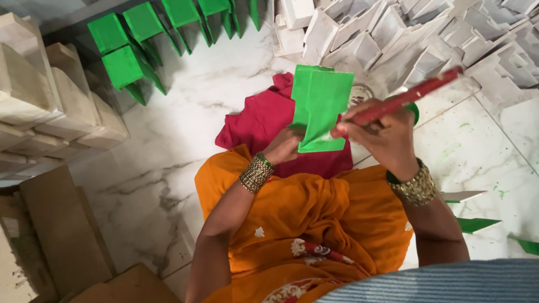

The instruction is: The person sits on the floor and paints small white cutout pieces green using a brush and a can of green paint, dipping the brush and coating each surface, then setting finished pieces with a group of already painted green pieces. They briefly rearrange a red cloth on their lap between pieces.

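Row of green-painted blocks (132, 50) drying up top, heap of unpainted white ones (426, 39) alongside, red cloth (264, 120) spread on green-speckled marble floor (168, 151).

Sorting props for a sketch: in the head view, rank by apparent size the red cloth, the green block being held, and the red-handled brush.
1. red cloth, partly hidden
2. green block
3. red-handled brush, long but thin

The block is nearer the camera, so its lead over the brush is unsure.

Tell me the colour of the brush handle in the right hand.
Red; the brush handle shows in the head view, held by the right hand.
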{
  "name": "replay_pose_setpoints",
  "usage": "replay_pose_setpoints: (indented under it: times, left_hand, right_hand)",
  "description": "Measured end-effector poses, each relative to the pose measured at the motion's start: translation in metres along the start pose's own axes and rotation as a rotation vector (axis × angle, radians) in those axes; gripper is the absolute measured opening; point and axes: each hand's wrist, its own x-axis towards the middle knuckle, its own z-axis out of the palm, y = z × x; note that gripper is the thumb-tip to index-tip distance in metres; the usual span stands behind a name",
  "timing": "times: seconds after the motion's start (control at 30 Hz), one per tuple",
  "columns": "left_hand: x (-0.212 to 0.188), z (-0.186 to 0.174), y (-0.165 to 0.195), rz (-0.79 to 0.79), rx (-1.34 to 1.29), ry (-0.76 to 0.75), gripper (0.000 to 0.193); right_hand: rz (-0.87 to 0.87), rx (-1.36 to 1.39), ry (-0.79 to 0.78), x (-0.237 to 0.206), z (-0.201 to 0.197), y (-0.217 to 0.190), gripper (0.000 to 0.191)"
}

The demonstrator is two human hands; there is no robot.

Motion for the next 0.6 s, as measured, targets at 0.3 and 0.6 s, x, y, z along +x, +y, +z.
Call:
replay_pose_setpoints:
  times: [0.3,0.6]
  left_hand:
    - [0.002,0.001,0.006,0.046,0.01,-0.016,0.054]
    - [0.006,0.0,0.008,0.013,0.054,-0.028,0.052]
  right_hand:
    - [-0.408,0.037,0.362,0.055,-0.015,0.002,0.015]
    - [-0.091,0.048,0.023,0.01,-0.014,-0.012,0.015]
